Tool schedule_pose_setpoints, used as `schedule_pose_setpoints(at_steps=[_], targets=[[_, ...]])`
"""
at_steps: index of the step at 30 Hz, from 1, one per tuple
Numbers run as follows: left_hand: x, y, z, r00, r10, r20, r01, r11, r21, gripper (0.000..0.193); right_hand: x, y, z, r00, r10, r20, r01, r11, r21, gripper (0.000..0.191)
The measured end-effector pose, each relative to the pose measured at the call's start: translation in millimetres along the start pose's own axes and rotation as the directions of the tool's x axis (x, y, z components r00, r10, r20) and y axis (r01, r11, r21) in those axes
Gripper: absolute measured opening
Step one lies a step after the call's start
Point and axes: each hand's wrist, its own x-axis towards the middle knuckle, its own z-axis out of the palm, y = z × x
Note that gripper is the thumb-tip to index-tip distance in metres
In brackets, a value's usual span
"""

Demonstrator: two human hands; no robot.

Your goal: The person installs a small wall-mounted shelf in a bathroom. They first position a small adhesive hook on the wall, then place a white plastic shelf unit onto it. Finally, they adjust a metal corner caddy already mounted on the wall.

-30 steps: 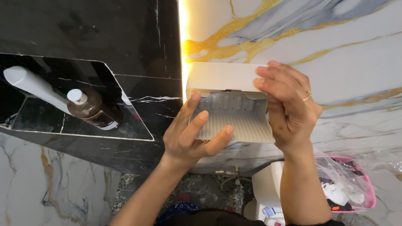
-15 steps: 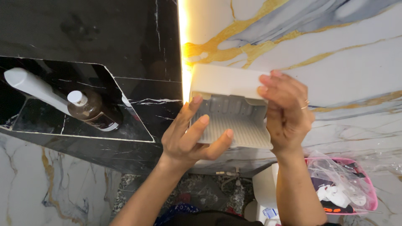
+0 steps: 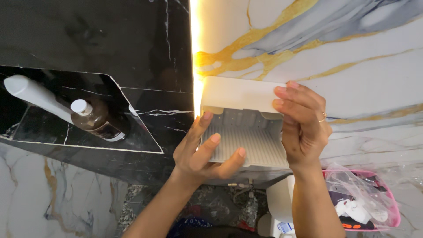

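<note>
A cream plastic wall shelf (image 3: 240, 94) with a ribbed, slotted tray sits against the white marble wall (image 3: 352, 57), beside a lit vertical strip. My left hand (image 3: 200, 152) grips the shelf's left side and front edge, with the fingers spread over the ribbed tray (image 3: 251, 143). My right hand (image 3: 302, 125), with a ring on one finger, clasps the shelf's right side, fingertips on its flat back plate.
A black marble niche (image 3: 53, 128) at the left holds a brown bottle (image 3: 94, 121) with a white cap and a white tube (image 3: 37, 94). A pink basket (image 3: 392, 216) lined with a clear bag of small items sits at the lower right. A white toilet (image 3: 280, 205) stands below.
Both hands have shifted slightly on the shelf. My left fingers have spread further across the tray, and the view has drifted a little. The shelf stays against the wall.
</note>
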Motion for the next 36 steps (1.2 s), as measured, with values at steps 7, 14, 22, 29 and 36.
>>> schedule_pose_setpoints(at_steps=[7,14,22,29,36], targets=[[-1,5,-1,0.999,-0.039,0.02,0.038,0.999,0.016,0.053,3,-5,-8,0.998,0.013,0.063,-0.012,1.0,-0.017,0.014],[-3,7,5,0.999,-0.05,-0.02,0.05,0.999,0.011,0.056,9,-8,-8,0.996,0.002,0.085,0.001,0.999,-0.037,0.017],[-11,5,-2,0.999,-0.027,0.032,0.028,0.999,-0.041,0.053,7,-3,-19,0.983,-0.027,0.18,0.016,0.998,0.066,0.018],[-24,9,-25,0.999,-0.032,0.022,0.033,0.998,-0.045,0.056,-21,-18,-28,0.999,-0.035,0.041,0.021,0.953,0.302,0.067],[-5,-17,-34,0.991,-0.124,-0.041,0.122,0.991,-0.047,0.06,-9,-16,-31,0.991,-0.095,0.096,0.095,0.995,-0.004,0.091]])
